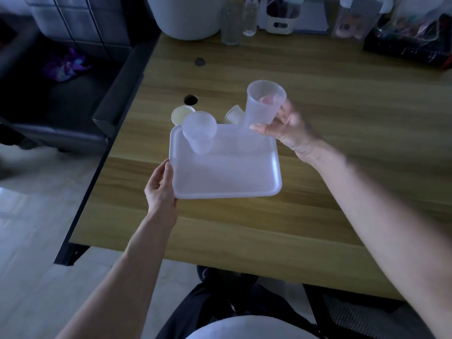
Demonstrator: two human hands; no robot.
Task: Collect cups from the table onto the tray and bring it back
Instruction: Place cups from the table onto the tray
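Note:
A white rectangular tray (227, 177) lies on the wooden table (318, 167). My left hand (160, 185) grips its near left edge. One translucent plastic cup (199, 132) stands upright in the tray's far left corner. My right hand (287, 128) holds a second translucent cup (264, 104) tilted above the tray's far right corner. Behind the tray, a cream paper cup (182, 113) stands upright on the table and another cream cup (234, 115) leans on its side.
A white bucket (188, 18), clear bottles (231, 25), a white basket (281, 23) and bags (411, 33) line the table's far edge. A dark sofa (63, 94) stands to the left. A cable hole (190, 99) is near the cups.

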